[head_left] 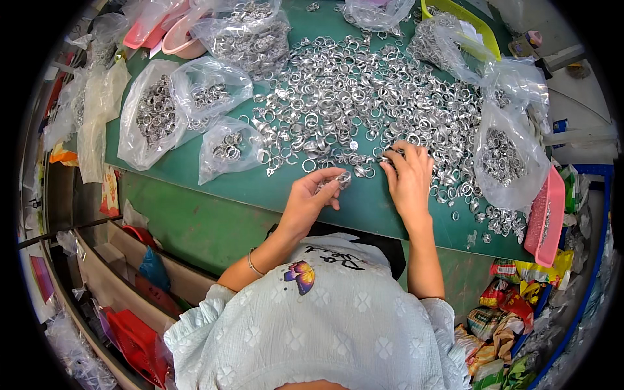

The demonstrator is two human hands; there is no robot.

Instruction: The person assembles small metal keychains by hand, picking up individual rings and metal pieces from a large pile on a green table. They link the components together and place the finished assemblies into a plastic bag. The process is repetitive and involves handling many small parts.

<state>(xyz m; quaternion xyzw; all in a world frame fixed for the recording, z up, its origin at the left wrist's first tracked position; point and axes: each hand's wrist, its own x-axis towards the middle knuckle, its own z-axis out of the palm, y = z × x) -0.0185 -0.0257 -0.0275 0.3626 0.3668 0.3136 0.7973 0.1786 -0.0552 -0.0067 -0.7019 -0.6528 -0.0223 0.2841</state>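
Note:
A wide heap of silver-coloured metal rings [364, 97] is spread over the green tabletop [260, 201]. Near the table's front edge, my left hand [312, 198] is closed around several of these rings [342, 180], which show between the thumb and fingers. My right hand [409, 179] rests at the near edge of the heap, its bent fingers apart and touching rings there. Nothing shows clearly gripped in it, though its fingertips partly hide the rings beneath. A clear plastic bag [218, 162] with a few rings lies left of my left hand.
More ring-filled bags stand at the left [133, 130], back [250, 42] and right [520, 175]. A pink basket [547, 221] sits at the right edge, a yellow-green tray [478, 26] at the back right. Drawers [117, 279] flank me on the left; coloured packets [500, 312] on the right.

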